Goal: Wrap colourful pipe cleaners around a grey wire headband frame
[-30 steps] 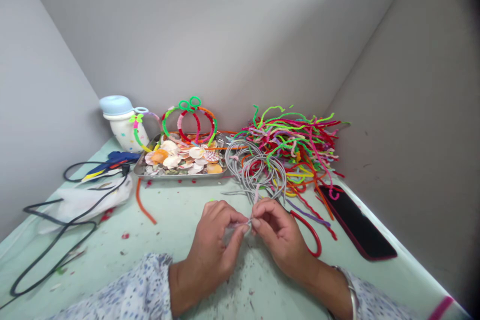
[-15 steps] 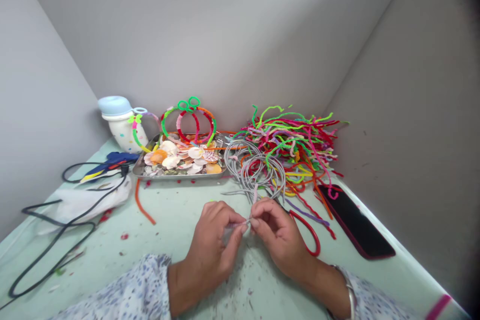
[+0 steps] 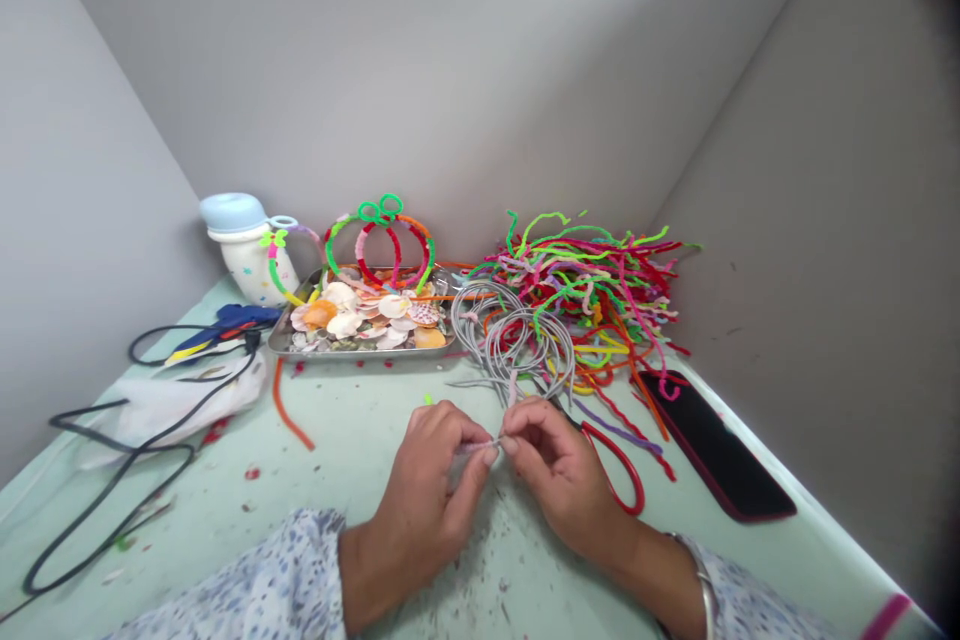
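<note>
Near the table's middle, my left hand (image 3: 433, 480) and my right hand (image 3: 559, 480) meet fingertip to fingertip. Both pinch a thin pale lilac pipe cleaner (image 3: 512, 388), whose fuzzy end sticks up above my right fingers. Another stretch of it runs between my left thumb and forefinger; the part at the fingertips is mostly hidden. Just beyond my hands lie coils of grey cord (image 3: 517, 345). Beside my right hand rests a pair of scissors with a red handle (image 3: 628, 480), its blades partly covered by the hand.
A metal tray (image 3: 360, 354) of seashells stands at the back, with pipe-cleaner hoops (image 3: 379, 250) above it. Right of it is a heap of colourful pipe cleaners (image 3: 592, 270), then a phone (image 3: 716, 450). Left are a cup (image 3: 251, 255), a black cable (image 3: 112, 480) and a plastic bag (image 3: 187, 410).
My hands keep almost the same pinch on the pipe cleaner. The whole view has shifted very slightly, and a small green bit now shows beyond my left hand.
</note>
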The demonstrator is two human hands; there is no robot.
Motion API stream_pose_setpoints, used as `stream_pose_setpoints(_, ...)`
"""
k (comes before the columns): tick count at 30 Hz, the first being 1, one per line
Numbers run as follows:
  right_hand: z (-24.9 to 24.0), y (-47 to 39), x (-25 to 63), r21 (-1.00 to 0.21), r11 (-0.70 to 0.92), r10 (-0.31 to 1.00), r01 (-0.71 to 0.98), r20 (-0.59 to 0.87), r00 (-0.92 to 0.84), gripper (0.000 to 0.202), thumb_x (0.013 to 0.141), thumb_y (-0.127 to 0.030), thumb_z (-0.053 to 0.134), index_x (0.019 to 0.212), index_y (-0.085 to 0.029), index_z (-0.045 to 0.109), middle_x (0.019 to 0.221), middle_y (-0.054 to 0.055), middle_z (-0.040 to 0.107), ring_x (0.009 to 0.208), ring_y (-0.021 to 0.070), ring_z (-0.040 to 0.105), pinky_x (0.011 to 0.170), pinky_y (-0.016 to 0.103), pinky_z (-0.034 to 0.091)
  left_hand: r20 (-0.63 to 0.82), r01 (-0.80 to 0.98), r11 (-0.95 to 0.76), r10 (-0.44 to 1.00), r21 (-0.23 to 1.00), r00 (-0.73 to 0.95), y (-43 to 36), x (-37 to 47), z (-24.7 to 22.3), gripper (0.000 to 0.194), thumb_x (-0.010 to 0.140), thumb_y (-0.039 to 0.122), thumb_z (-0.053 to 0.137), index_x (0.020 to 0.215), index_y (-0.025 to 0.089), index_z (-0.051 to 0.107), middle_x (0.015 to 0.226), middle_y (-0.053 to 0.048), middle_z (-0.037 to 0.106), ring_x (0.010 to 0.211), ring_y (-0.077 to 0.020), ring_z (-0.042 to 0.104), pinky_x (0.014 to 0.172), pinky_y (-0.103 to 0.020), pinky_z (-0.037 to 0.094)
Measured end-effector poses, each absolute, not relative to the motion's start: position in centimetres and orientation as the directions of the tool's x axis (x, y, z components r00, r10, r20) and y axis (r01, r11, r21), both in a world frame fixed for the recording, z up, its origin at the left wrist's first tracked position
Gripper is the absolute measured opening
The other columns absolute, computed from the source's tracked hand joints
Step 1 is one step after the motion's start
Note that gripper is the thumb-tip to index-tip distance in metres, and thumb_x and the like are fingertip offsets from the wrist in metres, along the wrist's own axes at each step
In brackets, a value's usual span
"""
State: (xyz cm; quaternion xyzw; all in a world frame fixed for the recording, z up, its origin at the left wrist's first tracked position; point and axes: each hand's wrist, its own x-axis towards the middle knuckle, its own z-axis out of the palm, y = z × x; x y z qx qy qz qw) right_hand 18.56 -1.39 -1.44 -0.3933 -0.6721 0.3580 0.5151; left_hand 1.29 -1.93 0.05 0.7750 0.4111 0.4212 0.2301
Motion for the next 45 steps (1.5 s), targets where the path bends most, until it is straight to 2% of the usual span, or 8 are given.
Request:
stream_pose_setpoints(4, -1.5, -1.1, 18.7, -0.888, 0.426, 0.903, 0.172, 0.406, -0.137, 0.011, 0.091, -0.025, 0.057, 0.102, -0.024, 0.059, 0.096, 0.003, 0.056, 0.079, 0.0166, 0.054, 0.069, 0.029, 0.046, 0.456, 0.436, -0.535, 0.845, 0.724, 0.28, -1.9, 1.2, 0.2, 0.014, 0.095, 0.022, 0.046, 0.084, 0.019, 0.054, 0.08, -0.004, 0.056, 0.079, -0.0202, 0.05, 0.073, -0.035, 0.038)
stream_pose_setpoints(10, -1.6, -0.5, 19.1, -0.852, 0.458, 0.884, 0.252, 0.466, -0.032, 0.014, 0.091, -0.025, 0.057, 0.105, -0.026, 0.061, 0.115, 0.007, 0.053, 0.104, 0.0216, 0.054, 0.08, 0.032, 0.047, 0.456, 0.385, -0.504, 0.864, 0.773, 0.216, -2.0, 1.2, 0.4, 0.017, 0.096, 0.025, 0.044, 0.081, 0.02, 0.052, 0.079, -0.003, 0.053, 0.075, -0.0189, 0.049, 0.069, -0.033, 0.038)
stream_pose_setpoints(16, -1.2, -0.9, 19.3, -0.782, 0.528, 0.83, 0.332, 0.557, -0.008, 0.003, 0.09, -0.024, 0.06, 0.092, -0.025, 0.06, 0.099, 0.005, 0.054, 0.095, 0.0212, 0.055, 0.077, 0.033, 0.047, 0.448, 0.354, -0.485, 0.874, 0.8, 0.187, -2.2, 1.3, 0.3, 0.016, 0.096, 0.024, 0.043, 0.083, 0.02, 0.051, 0.08, -0.002, 0.051, 0.075, -0.0182, 0.05, 0.068, -0.032, 0.039)
stream_pose_setpoints(21, -1.1, -1.3, 19.2, -0.72, 0.563, 0.803, 0.406, 0.593, -0.062, 0.012, 0.088, -0.022, 0.062, 0.099, -0.026, 0.064, 0.102, 0.006, 0.055, 0.095, 0.0215, 0.056, 0.072, 0.032, 0.048, 0.405, 0.292, -0.433, 0.901, 0.853, 0.154, -2.0, 1.5, 0.4, 0.014, 0.097, 0.025, 0.044, 0.086, 0.021, 0.052, 0.082, -0.001, 0.05, 0.076, -0.0172, 0.049, 0.069, -0.03, 0.04)
stream_pose_setpoints(28, -1.2, -1.1, 18.9, -0.695, 0.546, 0.816, 0.467, 0.567, -0.111, 0.011, 0.087, -0.024, 0.064, 0.098, -0.024, 0.064, 0.103, 0.007, 0.057, 0.091, 0.0218, 0.057, 0.065, 0.031, 0.05, 0.341, 0.196, -0.397, 0.902, 0.897, 0.263, -2.1, 1.3, 0.5, 0.017, 0.098, 0.027, 0.04, 0.093, 0.021, 0.054, 0.088, -0.003, 0.052, 0.084, -0.0183, 0.051, 0.075, -0.033, 0.04)
stream_pose_setpoints(37, -0.5, -1.4, 18.9, -0.591, 0.65, 0.75, 0.478, 0.598, -0.281, 0.005, 0.087, -0.025, 0.063, 0.085, -0.02, 0.064, 0.08, 0.005, 0.063, 0.077, 0.0217, 0.057, 0.068, 0.036, 0.043, 0.386, 0.222, -0.437, 0.891, 0.872, 0.238, -2.0, 1.2, 0.3, 0.014, 0.099, 0.024, 0.04, 0.094, 0.021, 0.052, 0.089, -0.003, 0.05, 0.085, -0.0182, 0.05, 0.077, -0.033, 0.039)
stream_pose_setpoints(42, -0.4, -1.8, 19.3, -0.651, 0.657, 0.753, 0.38, 0.598, -0.275, 0.018, 0.094, -0.022, 0.049, 0.091, -0.021, 0.067, 0.076, 0.002, 0.064, 0.073, 0.019, 0.057, 0.071, 0.035, 0.042, 0.348, 0.281, -0.407, 0.907, 0.869, 0.237, -1.9, 1.2, 0.6, 0.016, 0.099, 0.025, 0.038, 0.09, 0.02, 0.051, 0.088, -0.003, 0.05, 0.084, -0.0189, 0.049, 0.077, -0.033, 0.039)
stream_pose_setpoints(45, -0.8, -1.6, 19.3, -0.727, 0.575, 0.81, 0.375, 0.57, -0.136, 0.017, 0.095, -0.023, 0.05, 0.092, -0.022, 0.067, 0.082, 0.002, 0.064, 0.079, 0.0183, 0.058, 0.073, 0.032, 0.044, 0.345, 0.325, -0.409, 0.908, 0.853, 0.237, -1.8, 1.3, 0.5, 0.017, 0.1, 0.025, 0.037, 0.091, 0.02, 0.05, 0.088, -0.003, 0.05, 0.084, -0.0197, 0.049, 0.078, -0.034, 0.038)
